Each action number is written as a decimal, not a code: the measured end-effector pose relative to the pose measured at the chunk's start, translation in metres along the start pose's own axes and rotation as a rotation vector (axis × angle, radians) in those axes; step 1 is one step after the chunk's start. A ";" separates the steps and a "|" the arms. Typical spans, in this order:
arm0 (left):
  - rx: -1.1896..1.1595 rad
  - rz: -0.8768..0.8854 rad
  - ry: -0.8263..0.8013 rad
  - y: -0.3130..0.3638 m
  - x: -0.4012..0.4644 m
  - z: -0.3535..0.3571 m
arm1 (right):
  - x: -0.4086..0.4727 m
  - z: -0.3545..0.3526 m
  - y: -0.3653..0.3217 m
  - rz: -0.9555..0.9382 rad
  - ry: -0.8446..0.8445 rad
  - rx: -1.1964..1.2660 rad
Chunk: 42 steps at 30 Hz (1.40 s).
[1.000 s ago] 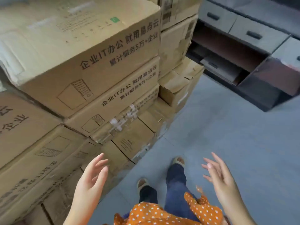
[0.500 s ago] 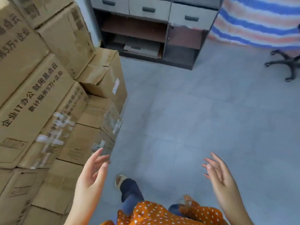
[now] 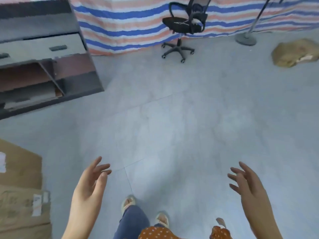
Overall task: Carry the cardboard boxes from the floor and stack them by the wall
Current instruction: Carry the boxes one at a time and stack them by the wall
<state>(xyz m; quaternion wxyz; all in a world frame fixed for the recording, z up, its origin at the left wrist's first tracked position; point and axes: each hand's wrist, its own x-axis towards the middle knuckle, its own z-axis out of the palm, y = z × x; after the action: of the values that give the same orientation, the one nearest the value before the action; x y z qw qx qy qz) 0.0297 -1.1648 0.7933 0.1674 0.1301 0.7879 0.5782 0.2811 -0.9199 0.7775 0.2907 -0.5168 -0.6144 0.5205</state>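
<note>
Swinging away from the stacked boxes (image 3: 20, 195), the person is crossing with left hand (image 3: 89, 185) and right hand (image 3: 248, 185) spread empty, ideally heading for the crumpled cardboard (image 3: 293, 52).

Matt brown cardboard boxes (image 3: 19, 195), paper labels and tape stuck on. Floor (image 3: 172, 118) tiled, smooth grey, slight sheen. Striped woven tarp (image 3: 131, 26), plastic look. Office chair (image 3: 184, 23) covered in black mesh cloth. Cabinet (image 3: 43, 49) laminated, matt grey.
</note>
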 end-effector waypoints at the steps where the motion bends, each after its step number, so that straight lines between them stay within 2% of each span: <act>1: 0.010 0.009 -0.049 0.008 0.008 0.015 | 0.003 -0.010 0.004 0.017 0.044 0.012; 9: 0.085 0.106 -0.369 0.055 0.091 0.153 | 0.057 -0.058 0.024 0.121 0.311 0.073; 19: 0.076 0.356 -0.645 0.160 0.223 0.348 | 0.216 -0.105 -0.011 0.081 0.595 0.139; 26: 0.104 0.310 -0.749 0.191 0.265 0.457 | 0.282 -0.137 -0.007 0.137 0.709 0.104; 32: 0.134 0.274 -0.803 0.215 0.257 0.585 | 0.341 -0.219 0.038 0.270 0.790 0.119; 37: 0.052 0.290 -0.815 0.250 0.231 0.712 | 0.421 -0.325 0.042 0.247 0.806 0.115; 40: 0.023 0.326 -0.876 0.274 0.207 0.787 | 0.469 -0.390 0.028 0.199 0.826 0.075; 42: -0.019 0.292 -0.921 0.285 0.199 0.831 | 0.498 -0.425 0.024 0.179 0.808 0.066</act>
<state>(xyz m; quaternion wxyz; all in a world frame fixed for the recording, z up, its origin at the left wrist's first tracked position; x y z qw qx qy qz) 0.1956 -0.2800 0.8144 0.4170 0.4801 0.6001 0.4853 0.5219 -0.3105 0.7875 0.4785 -0.7214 -0.3865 0.3182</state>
